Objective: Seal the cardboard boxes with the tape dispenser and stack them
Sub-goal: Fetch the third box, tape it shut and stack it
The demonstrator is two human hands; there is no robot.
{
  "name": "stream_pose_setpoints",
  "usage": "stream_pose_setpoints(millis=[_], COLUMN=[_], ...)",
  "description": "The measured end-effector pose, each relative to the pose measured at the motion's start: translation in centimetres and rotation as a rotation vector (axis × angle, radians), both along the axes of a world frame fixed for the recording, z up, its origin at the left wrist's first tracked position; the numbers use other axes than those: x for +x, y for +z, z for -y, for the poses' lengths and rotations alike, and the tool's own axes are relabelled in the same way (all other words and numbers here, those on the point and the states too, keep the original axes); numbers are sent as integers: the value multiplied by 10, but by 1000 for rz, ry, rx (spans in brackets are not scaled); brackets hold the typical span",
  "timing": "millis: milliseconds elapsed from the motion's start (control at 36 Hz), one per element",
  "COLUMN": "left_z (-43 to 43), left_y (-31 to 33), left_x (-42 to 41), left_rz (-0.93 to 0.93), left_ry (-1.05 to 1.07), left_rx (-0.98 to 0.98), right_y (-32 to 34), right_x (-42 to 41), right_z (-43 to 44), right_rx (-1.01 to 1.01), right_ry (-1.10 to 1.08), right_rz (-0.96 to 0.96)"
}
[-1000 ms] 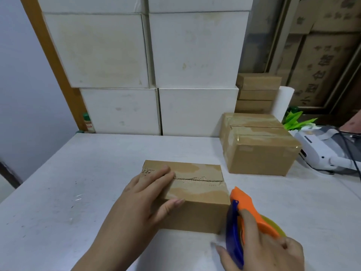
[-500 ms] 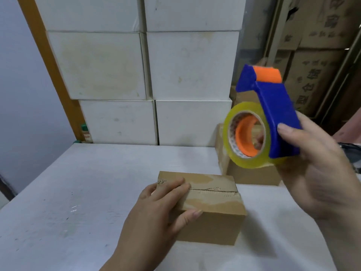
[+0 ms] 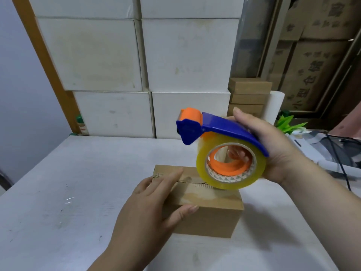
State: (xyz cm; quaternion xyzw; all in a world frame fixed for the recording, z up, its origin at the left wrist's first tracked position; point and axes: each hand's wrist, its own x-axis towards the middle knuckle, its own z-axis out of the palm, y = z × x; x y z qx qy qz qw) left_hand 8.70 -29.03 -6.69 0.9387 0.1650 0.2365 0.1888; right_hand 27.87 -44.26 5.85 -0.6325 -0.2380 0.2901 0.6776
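Note:
A small brown cardboard box [image 3: 207, 214] lies on the white table [image 3: 58, 192] in front of me, its top flaps meeting in a rough seam. My left hand [image 3: 156, 204] rests flat on the box's left half, thumb down its front face. My right hand [image 3: 273, 151] holds a blue and orange tape dispenser [image 3: 220, 137] with a yellowish clear tape roll in the air just above the box's right end, its orange roller end pointing left. The larger brown box seen before is hidden behind the dispenser.
White cartons [image 3: 187, 55] are stacked against the wall at the table's back. A pile of small brown boxes [image 3: 249, 96] and a white roll [image 3: 274, 106] stand at the back right. A white device with a black cable [image 3: 332, 153] lies at the right edge.
My right hand has lifted the dispenser from the table beside the box, turned it, and brought it down over the box's right end. My left hand stays on the box.

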Motion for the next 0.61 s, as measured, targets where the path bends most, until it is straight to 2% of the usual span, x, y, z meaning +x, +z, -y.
stream_pose_setpoints(millis=[139, 222, 306, 361, 417, 472, 500, 556, 611], left_z=[1, 1, 4, 9, 15, 17, 16, 17, 15], left_y=[3, 3, 17, 40, 70, 92, 99, 102, 101], left_x=[0, 1, 1, 4, 14, 26, 31, 34, 41], left_rz=[-13, 11, 198, 445, 645, 582, 489, 332, 240], left_ry=[22, 16, 130, 240, 274, 239, 183, 52, 29], left_rx=[-89, -102, -173, -386, -853, -1383, -1551, -1704, -1776], right_y=[-7, -12, -11, -9, -9, -9, -9, -9, -9], right_x=[2, 4, 6, 6, 6, 7, 7, 6, 6], right_z=[2, 2, 2, 1, 0, -1, -2, -3, -3], right_rx=[-63, -94, -114, -123, -128, -133, -135, -141, -147], right_ry=[50, 67, 84, 103, 114, 115, 113, 120, 124], right_rz=[143, 139, 154, 164, 174, 173, 173, 175, 178])
